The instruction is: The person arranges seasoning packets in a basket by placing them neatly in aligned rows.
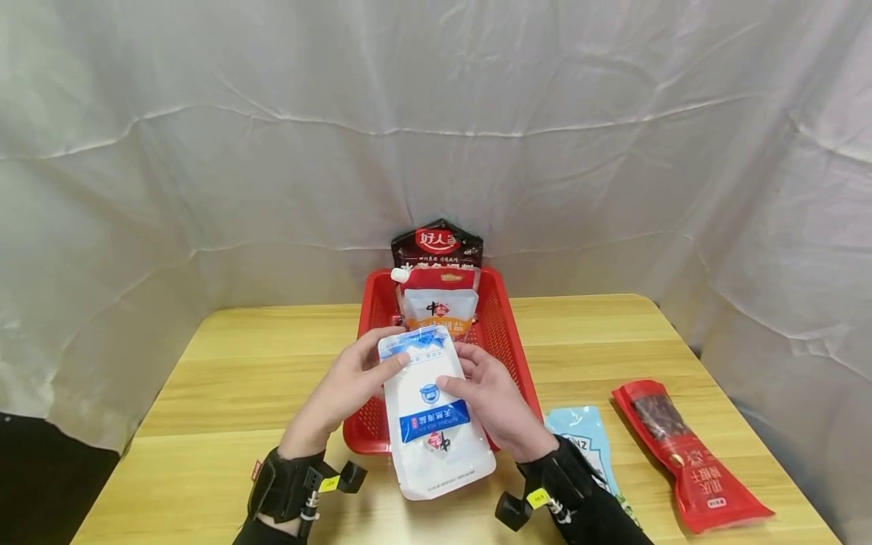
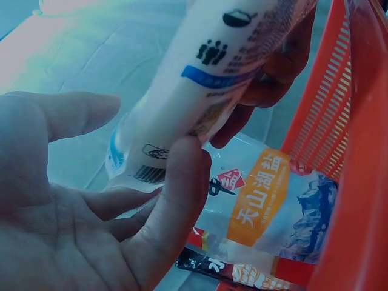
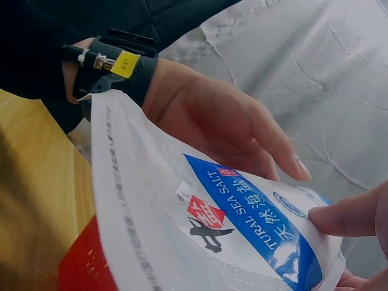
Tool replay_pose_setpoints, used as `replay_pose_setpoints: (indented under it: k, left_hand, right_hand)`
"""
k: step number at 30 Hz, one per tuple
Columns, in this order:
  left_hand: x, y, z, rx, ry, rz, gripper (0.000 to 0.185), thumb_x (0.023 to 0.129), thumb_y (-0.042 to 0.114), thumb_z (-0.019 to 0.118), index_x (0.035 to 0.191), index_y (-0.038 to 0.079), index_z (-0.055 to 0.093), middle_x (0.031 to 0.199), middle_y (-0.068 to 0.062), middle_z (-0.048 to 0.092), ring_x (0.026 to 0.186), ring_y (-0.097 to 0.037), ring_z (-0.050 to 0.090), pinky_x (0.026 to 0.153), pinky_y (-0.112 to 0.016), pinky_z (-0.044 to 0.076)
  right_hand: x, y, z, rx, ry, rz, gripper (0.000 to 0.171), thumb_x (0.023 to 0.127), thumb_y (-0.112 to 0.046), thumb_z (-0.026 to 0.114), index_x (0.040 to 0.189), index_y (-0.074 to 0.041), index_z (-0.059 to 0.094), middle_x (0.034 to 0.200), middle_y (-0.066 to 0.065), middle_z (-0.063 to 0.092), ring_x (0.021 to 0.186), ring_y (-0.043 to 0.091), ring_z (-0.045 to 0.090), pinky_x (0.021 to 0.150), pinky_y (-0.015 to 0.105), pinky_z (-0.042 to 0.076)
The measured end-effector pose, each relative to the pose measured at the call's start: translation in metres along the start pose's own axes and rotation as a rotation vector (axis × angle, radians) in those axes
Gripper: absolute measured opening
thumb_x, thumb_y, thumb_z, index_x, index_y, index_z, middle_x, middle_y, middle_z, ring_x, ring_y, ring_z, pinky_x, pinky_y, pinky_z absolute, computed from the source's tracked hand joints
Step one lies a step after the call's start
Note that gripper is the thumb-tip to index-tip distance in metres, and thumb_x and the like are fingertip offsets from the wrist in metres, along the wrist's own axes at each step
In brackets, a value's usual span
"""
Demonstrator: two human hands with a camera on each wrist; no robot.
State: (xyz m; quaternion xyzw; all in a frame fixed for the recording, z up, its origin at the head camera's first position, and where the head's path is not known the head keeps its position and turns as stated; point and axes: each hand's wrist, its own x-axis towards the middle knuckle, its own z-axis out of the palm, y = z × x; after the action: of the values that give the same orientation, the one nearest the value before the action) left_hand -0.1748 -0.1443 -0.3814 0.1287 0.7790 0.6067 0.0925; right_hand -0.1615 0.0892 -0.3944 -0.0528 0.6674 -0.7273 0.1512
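Note:
A white and blue bag of sea salt (image 1: 431, 416) is held tilted above the front of a red basket (image 1: 515, 344), its printing upside down in the head view. My right hand (image 1: 496, 397) pinches its right side, the thumb (image 3: 348, 213) on the printed face and the other fingers behind. On the other side, my left hand (image 1: 347, 386) has fingertips (image 2: 185, 157) against the back of the bag. Its thumb (image 2: 85, 114) extends straight, apart from the bag in the left wrist view.
Inside the basket stand an orange-labelled salt bag (image 1: 443, 309), a red spouted pouch (image 1: 441, 278) and a black seasoning packet (image 1: 439, 242). To the right on the wooden table (image 1: 252, 363) lie a light blue pouch (image 1: 579, 428) and a red food bag (image 1: 702, 473). A pale curtain (image 1: 436, 136) hangs behind.

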Motion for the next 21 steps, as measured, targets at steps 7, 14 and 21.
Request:
replay_pose_setpoints:
  k: [7,14,21]
  left_hand:
    - [-0.0019,-0.0008,-0.001,0.009,-0.015,0.012,0.051,0.1,0.028,0.07,0.144,0.007,0.053,0.123,-0.018,0.068,0.093,-0.027,0.075,0.079,-0.041,0.064]
    - [-0.0021,-0.0017,-0.0011,-0.001,-0.003,0.013,0.047,0.099,0.028,0.071,0.138,0.008,0.057,0.121,-0.018,0.068,0.09,-0.027,0.075,0.077,-0.042,0.065]
    - [-0.0004,-0.0039,-0.0028,-0.076,0.017,0.017,0.041,0.101,0.024,0.069,0.134,0.003,0.059,0.117,-0.021,0.069,0.087,-0.029,0.075,0.075,-0.042,0.065]
  right_hand:
    - [-0.0005,0.0042,0.0023,-0.007,-0.026,0.005,0.068,0.097,-0.015,0.074,0.153,-0.006,0.037,0.14,0.019,0.061,0.113,0.034,0.071,0.093,0.045,0.06]
    - [-0.001,0.0044,0.0022,-0.001,-0.029,0.011,0.068,0.096,-0.014,0.074,0.153,-0.006,0.037,0.141,0.019,0.061,0.113,0.035,0.071,0.093,0.046,0.06]
    - [-0.0017,-0.0008,-0.0005,-0.043,-0.031,0.001,0.067,0.097,-0.015,0.073,0.154,-0.006,0.039,0.147,0.019,0.056,0.117,0.033,0.069,0.096,0.044,0.059]
